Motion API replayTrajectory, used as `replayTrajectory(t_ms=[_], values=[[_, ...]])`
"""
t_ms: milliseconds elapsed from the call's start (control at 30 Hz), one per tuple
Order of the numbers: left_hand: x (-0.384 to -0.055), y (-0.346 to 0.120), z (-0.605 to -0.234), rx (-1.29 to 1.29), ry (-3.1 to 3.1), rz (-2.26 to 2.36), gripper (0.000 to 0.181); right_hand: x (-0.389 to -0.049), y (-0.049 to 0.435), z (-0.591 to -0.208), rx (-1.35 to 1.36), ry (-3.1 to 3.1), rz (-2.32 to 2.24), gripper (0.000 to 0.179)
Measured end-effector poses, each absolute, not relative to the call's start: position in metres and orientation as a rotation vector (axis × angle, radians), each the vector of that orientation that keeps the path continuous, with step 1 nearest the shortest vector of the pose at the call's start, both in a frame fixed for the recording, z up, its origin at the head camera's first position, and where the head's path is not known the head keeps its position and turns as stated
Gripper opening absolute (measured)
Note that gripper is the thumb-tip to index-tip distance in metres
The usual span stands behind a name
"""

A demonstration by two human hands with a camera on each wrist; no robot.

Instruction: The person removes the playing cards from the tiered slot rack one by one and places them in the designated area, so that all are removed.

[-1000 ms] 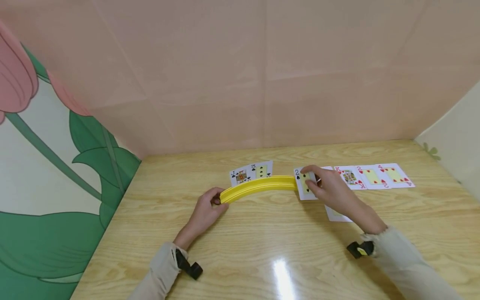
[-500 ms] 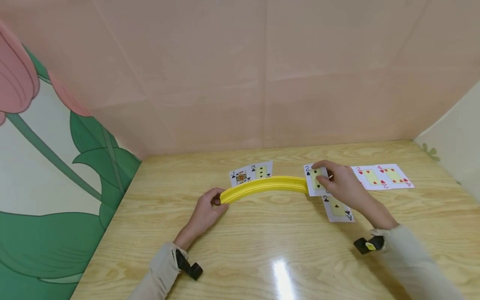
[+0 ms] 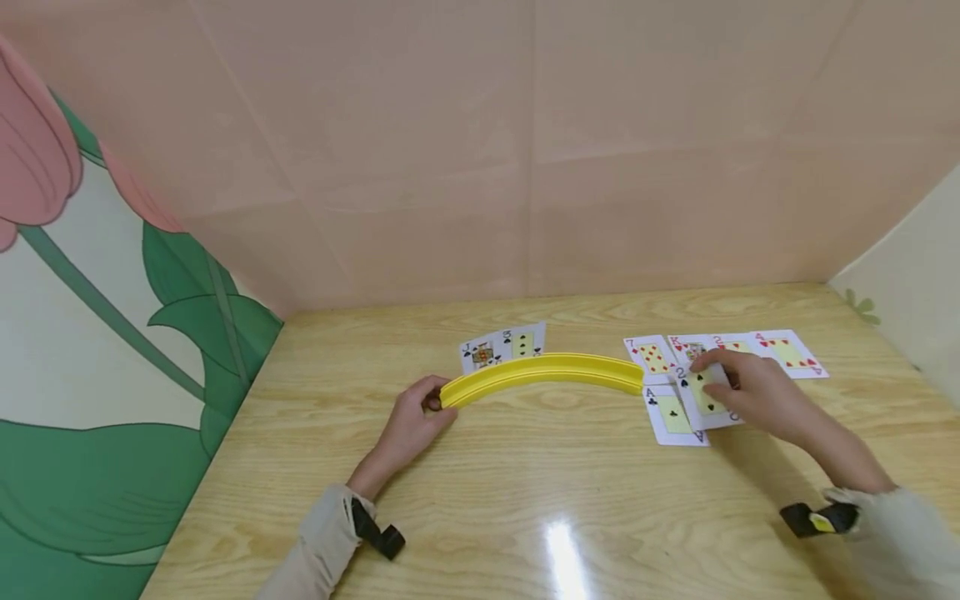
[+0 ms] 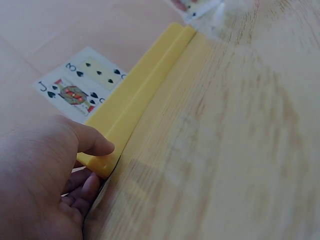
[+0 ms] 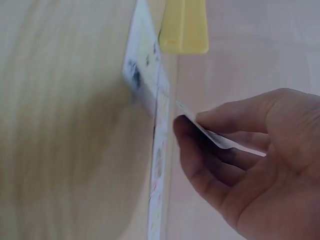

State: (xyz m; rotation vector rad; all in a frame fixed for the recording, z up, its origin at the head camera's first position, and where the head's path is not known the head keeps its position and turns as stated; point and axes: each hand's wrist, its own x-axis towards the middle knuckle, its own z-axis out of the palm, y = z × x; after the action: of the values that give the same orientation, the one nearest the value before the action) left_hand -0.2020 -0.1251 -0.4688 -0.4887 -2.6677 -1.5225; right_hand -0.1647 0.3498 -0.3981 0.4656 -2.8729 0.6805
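Note:
My left hand [image 3: 408, 421] grips the left end of a curved yellow card holder [image 3: 551, 368], its thumb on the near side. A jack of spades [image 3: 482, 354] and a five of spades [image 4: 97, 74] show above the holder's far edge, overlapping. To the right, my right hand [image 3: 772, 396] pinches a two of spades [image 3: 697, 408] between thumb and fingers. In the head view that card covers part of an ace of clubs [image 3: 663, 421] on the table. The right wrist view shows the pinched card nearly edge-on, apart from the tabletop.
A row of red cards lies behind the right hand: a seven of diamonds [image 3: 649, 358], a king [image 3: 686, 343], a two of hearts [image 3: 731, 342] and a four of hearts [image 3: 787, 353]. The wooden table [image 3: 480, 500] meets a pink-covered wall [image 3: 420, 208] at the back.
My right hand has carried the two of spades from the holder's right end rightward and nearer, uncovering the seven of diamonds and much of the ace. My left hand has stayed in place.

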Motion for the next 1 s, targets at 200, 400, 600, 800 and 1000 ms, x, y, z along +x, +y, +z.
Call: replayTrajectory(t_ms=[200, 400, 600, 800, 1000], values=[[-0.201, -0.125, -0.468, -0.485, -2.665, -1.532, 0.035, -0.160, 0.366, -0.402, 0.422, -3.076, 0.639, 0.027], [-0.200, -0.125, -0.466, -0.468, -2.666, -1.532, 0.035, -0.163, 0.370, -0.405, 0.439, -3.165, 0.591, 0.033], [-0.201, -0.125, -0.467, -0.475, -2.665, -1.533, 0.035, -0.162, 0.370, -0.409, 0.433, -3.156, 0.545, 0.036], [-0.202, -0.124, -0.469, -0.482, -2.668, -1.535, 0.034, -0.161, 0.374, -0.413, 0.455, -3.102, 0.512, 0.035], [-0.203, -0.125, -0.471, -0.486, -2.666, -1.532, 0.034, -0.164, 0.380, -0.415, 0.463, -3.076, 0.538, 0.035]])
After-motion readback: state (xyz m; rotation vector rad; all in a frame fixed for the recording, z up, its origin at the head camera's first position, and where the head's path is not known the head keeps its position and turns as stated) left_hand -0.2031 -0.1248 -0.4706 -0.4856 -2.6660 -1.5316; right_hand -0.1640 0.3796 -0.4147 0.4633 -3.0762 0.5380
